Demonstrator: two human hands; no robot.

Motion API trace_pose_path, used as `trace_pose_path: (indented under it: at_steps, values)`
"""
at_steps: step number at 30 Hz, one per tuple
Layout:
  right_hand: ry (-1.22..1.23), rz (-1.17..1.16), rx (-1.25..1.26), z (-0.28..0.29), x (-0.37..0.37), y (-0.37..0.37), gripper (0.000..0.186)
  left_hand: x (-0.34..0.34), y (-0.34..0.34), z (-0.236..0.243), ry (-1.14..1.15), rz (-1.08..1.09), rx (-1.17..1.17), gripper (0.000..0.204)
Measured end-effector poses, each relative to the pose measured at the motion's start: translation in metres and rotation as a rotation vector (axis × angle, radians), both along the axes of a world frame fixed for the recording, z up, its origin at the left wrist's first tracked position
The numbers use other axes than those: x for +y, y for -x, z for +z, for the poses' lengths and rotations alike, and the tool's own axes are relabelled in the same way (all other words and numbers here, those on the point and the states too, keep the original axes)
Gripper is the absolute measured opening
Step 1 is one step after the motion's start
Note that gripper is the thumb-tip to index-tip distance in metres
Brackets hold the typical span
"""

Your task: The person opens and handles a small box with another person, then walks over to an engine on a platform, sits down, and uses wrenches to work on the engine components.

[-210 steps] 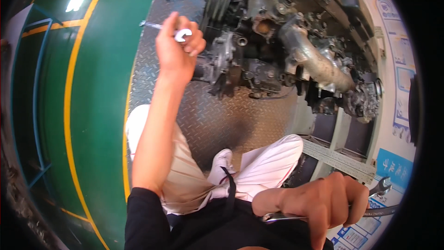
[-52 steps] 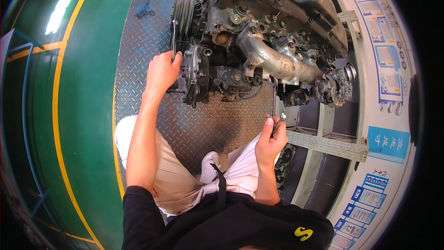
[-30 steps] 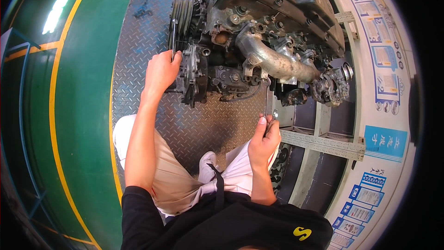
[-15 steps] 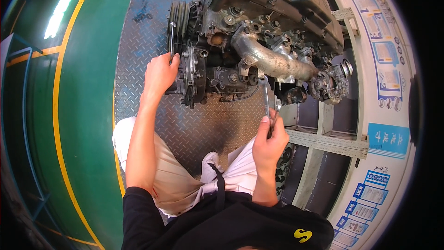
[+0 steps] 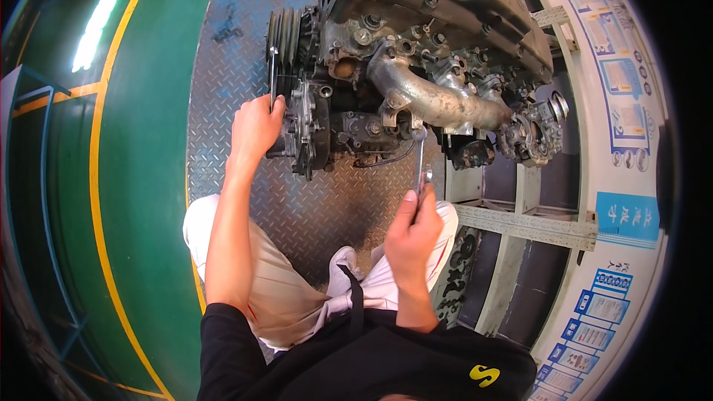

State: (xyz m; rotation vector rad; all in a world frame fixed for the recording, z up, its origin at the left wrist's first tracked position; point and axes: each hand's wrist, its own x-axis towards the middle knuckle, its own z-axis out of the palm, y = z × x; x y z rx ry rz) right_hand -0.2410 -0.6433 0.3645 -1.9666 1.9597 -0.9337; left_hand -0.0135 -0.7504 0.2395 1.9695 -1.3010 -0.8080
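An engine [image 5: 438,7] with a silver curved pipe [image 5: 438,104] sits in front of me. My left hand [image 5: 255,132] is closed around a wrench [image 5: 274,70], which points away from me along the ribbed pulley [image 5: 284,33] at the engine's left side. My right hand [image 5: 412,239], also closed, grips a second wrench [image 5: 421,157]. That wrench's ring end lies at the lower edge of the pipe's flange; whether it sits on a bolt I cannot tell. Another short metal end [image 5: 428,176] sticks out of the same hand, its other part hidden by my fingers.
Below the engine spreads a diamond-pattern metal plate [image 5: 230,89]. To the right stands a pale metal rack [image 5: 520,226] with dark parts on it, beside a white printed panel [image 5: 627,223]. Green floor [image 5: 148,200] with yellow lines lies to the left.
My right hand has moved left and slightly toward me, swinging the wrench's handle left while its ring end stays by the pipe. My left hand keeps its grip, slightly nearer to me.
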Motion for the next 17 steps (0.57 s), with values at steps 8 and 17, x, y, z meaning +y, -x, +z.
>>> trace_pose_path:
  at_steps: [8,17]
  values:
    - [-0.095,-0.010,0.068,0.021,-0.002,-0.006,0.028,0.000,0.000,-0.004,0.067,0.035,0.000,0.043]
    - [0.101,0.057,-0.101,-0.057,-0.022,-0.003,0.035,0.003,0.004,0.003,0.006,-0.014,-0.015,0.039]
